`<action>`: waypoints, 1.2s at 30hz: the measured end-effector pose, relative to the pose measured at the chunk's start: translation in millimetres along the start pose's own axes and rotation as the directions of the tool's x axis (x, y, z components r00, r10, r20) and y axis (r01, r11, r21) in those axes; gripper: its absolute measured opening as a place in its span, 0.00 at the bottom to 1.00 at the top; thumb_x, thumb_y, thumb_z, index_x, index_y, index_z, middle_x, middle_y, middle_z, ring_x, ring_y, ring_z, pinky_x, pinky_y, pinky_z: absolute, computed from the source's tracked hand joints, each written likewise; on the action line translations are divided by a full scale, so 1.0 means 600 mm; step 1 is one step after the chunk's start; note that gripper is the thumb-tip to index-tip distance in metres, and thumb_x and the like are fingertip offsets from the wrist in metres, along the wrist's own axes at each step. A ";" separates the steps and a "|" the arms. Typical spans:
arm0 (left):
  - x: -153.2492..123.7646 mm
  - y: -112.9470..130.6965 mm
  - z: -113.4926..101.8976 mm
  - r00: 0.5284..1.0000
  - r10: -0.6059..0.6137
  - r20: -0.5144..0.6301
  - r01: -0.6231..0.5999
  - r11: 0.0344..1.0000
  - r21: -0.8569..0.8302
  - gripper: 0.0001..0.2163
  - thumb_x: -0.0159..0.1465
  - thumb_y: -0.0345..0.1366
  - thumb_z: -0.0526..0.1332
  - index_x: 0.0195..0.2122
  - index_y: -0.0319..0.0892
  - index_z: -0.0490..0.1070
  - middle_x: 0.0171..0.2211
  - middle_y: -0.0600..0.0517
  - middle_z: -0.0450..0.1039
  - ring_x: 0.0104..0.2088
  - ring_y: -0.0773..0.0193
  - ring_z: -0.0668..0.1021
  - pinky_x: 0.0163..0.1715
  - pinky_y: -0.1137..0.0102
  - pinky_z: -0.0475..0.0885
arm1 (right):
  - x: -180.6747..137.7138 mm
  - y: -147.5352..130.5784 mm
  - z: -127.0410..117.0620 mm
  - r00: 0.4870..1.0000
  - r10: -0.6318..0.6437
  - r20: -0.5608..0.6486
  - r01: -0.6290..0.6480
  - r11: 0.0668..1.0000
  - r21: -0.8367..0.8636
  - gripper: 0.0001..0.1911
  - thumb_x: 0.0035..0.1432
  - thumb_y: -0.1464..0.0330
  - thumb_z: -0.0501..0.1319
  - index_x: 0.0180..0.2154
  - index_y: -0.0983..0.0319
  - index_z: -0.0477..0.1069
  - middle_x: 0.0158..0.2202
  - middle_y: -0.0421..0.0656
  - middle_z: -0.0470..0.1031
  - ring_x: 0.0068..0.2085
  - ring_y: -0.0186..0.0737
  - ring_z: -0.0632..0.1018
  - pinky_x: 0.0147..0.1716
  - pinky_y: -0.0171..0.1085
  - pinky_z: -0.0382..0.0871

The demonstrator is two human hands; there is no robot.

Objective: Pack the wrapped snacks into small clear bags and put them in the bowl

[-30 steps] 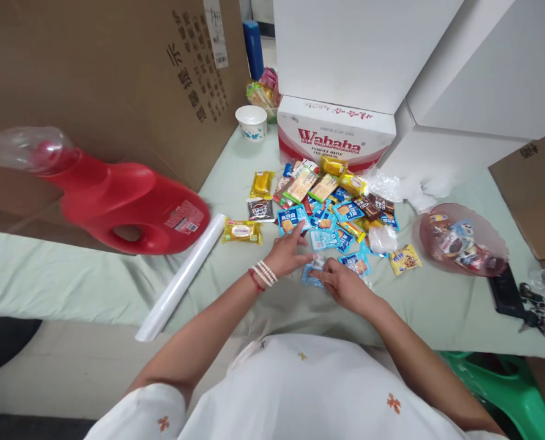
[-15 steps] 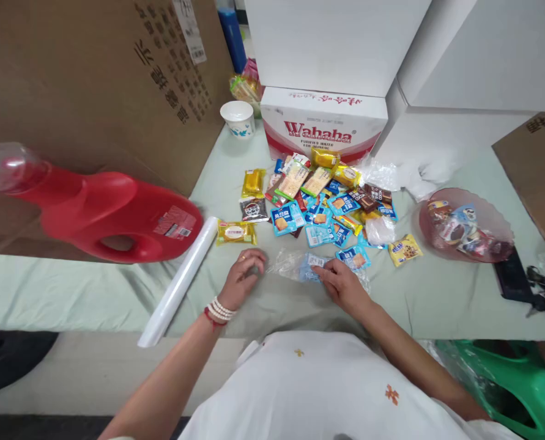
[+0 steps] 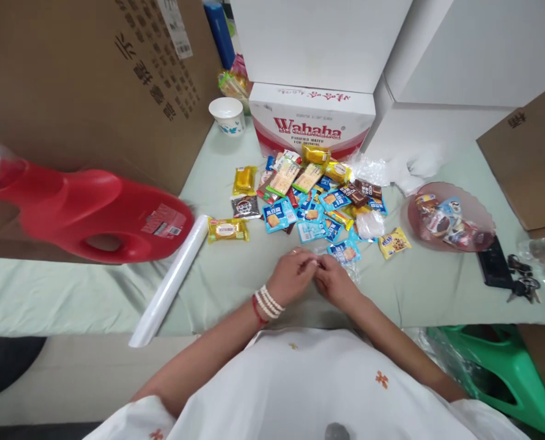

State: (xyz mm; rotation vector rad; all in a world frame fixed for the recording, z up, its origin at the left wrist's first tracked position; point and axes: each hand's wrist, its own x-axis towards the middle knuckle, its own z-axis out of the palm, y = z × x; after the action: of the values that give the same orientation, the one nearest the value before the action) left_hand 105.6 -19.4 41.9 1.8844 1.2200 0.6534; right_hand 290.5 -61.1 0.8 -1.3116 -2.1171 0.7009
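Note:
At the front middle of the table, my left hand [image 3: 295,275] and my right hand [image 3: 336,279] meet fingertip to fingertip, both closed in a pinch. Between and behind them is a clear plastic bag [image 3: 355,272], mostly hidden; its crinkled edges show beside my right hand. A blue snack packet [image 3: 344,251] lies just beyond my right fingers. Farther back spreads a pile of small wrapped snacks, with blue packets [image 3: 279,214], cocoa packets [image 3: 368,190] and oat bars [image 3: 284,175]. A yellow packet [image 3: 394,243] rests to the right, and a yellow wrapped cake [image 3: 227,230] to the left.
A red jug [image 3: 102,214] and a white plastic roll [image 3: 169,281] occupy the left side. Behind the snacks stand a Wahaha carton [image 3: 311,122] and a paper cup [image 3: 227,116]. On the right are a pink bowl [image 3: 481,214] holding packets, a phone [image 3: 495,263] and keys [image 3: 524,287].
My left hand has moved right to meet my right hand, its fingers closing at the plastic bag. The bag's blue-white label is now hidden. The whole view has shifted slightly.

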 end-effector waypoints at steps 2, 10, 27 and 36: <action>-0.001 0.010 0.029 0.993 0.100 0.068 -0.105 0.991 0.078 0.13 0.66 0.29 0.54 0.43 0.40 0.79 0.45 0.45 0.80 0.46 0.59 0.79 0.50 0.63 0.74 | -0.020 -0.002 -0.014 1.000 0.000 0.018 -0.001 0.997 0.072 0.15 0.67 0.69 0.55 0.47 0.61 0.80 0.48 0.53 0.76 0.48 0.51 0.76 0.47 0.49 0.73; -0.039 -0.001 0.071 0.935 0.274 0.226 -0.355 0.735 0.578 0.14 0.67 0.30 0.58 0.51 0.39 0.77 0.59 0.43 0.76 0.49 0.52 0.75 0.46 0.54 0.68 | -0.061 0.030 -0.067 0.851 0.432 -0.298 -0.477 0.874 -0.094 0.23 0.65 0.60 0.62 0.59 0.60 0.72 0.54 0.54 0.73 0.48 0.52 0.76 0.48 0.50 0.75; -0.053 -0.027 0.031 0.924 0.312 0.221 -0.379 0.825 0.420 0.13 0.62 0.26 0.57 0.45 0.37 0.77 0.42 0.39 0.80 0.45 0.52 0.79 0.49 0.56 0.76 | 0.101 -0.030 -0.008 0.975 0.221 0.019 -0.222 0.973 0.064 0.14 0.62 0.77 0.56 0.46 0.62 0.75 0.44 0.48 0.78 0.46 0.44 0.77 0.48 0.40 0.69; -0.168 -0.110 -0.063 0.944 0.318 -0.091 -0.264 0.890 0.372 0.13 0.67 0.29 0.54 0.46 0.44 0.76 0.42 0.50 0.83 0.42 0.61 0.84 0.44 0.69 0.79 | 0.094 -0.094 0.027 0.969 0.157 0.189 -0.066 0.908 -0.414 0.28 0.58 0.51 0.70 0.49 0.66 0.72 0.49 0.55 0.70 0.52 0.56 0.70 0.50 0.50 0.69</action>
State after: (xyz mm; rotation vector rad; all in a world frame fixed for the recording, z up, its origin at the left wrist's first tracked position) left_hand 2.2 -83.3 8.0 2.3929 1.2207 0.7872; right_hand 223.1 -34.2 37.6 -1.6509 -2.4757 0.4810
